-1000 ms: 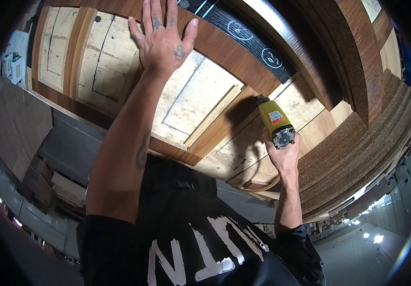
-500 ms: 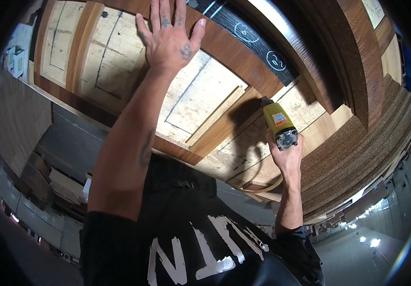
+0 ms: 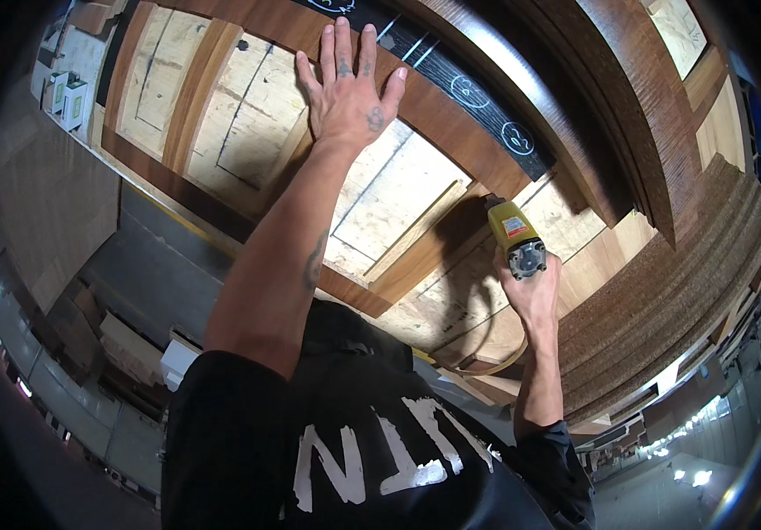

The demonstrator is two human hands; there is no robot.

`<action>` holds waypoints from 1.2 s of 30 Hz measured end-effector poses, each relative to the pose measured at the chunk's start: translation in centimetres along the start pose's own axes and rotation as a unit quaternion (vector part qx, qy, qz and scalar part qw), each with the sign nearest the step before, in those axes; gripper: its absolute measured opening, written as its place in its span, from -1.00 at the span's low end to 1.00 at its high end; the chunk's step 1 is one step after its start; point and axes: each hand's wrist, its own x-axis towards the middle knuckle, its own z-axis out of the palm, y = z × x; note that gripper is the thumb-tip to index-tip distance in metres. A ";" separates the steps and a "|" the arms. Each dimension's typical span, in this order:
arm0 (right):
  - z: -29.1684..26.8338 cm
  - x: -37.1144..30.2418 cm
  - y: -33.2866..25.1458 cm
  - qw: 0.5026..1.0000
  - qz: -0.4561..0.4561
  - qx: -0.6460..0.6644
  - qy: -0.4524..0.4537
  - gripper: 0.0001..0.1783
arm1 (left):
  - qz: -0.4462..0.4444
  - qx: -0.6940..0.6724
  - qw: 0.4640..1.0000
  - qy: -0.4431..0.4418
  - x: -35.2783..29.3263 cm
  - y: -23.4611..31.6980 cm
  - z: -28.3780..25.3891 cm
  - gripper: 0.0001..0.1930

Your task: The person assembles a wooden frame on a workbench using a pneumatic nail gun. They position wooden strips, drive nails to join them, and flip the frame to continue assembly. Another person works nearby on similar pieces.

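Note:
My left hand (image 3: 350, 90) lies flat with fingers spread on the dark brown frame of a wooden door panel (image 3: 248, 132) that lies in front of me. My right hand (image 3: 532, 291) grips a yellow power tool (image 3: 515, 234) with a grey rear end, its nose pointed down at a brown cross rail (image 3: 416, 252) of the door. Pale plywood infill panels (image 3: 398, 190) sit between the brown rails. A tan hose or cord (image 3: 495, 358) loops below the tool.
A black strip with chalk circles (image 3: 478, 97) runs along the door's far edge. Stacked brown boards (image 3: 663, 291) rise at the right. Small white and green boxes (image 3: 63, 93) sit at the far left. A grey floor (image 3: 142, 283) and stacked timber (image 3: 124, 353) lie below left.
The view has shifted, so the door and my left hand sit lower and further right in the picture. My left hand stays flat on the frame; my right hand keeps the tool at the rail.

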 end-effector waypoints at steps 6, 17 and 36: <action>0.4 0.8 0.1 1.000 -0.002 0.011 0.000 -0.71 | 0.002 -0.007 1.000 -0.002 0.1 -0.1 -0.3 -0.21; 0.4 0.7 -1.1 1.000 0.003 -0.019 -0.003 -0.70 | 0.007 0.029 0.999 0.010 0.1 0.1 -0.2 -0.19; 0.7 0.6 -0.5 0.999 0.031 0.027 0.019 -0.70 | 0.015 -0.003 0.999 0.030 0.0 -0.1 -0.4 -0.19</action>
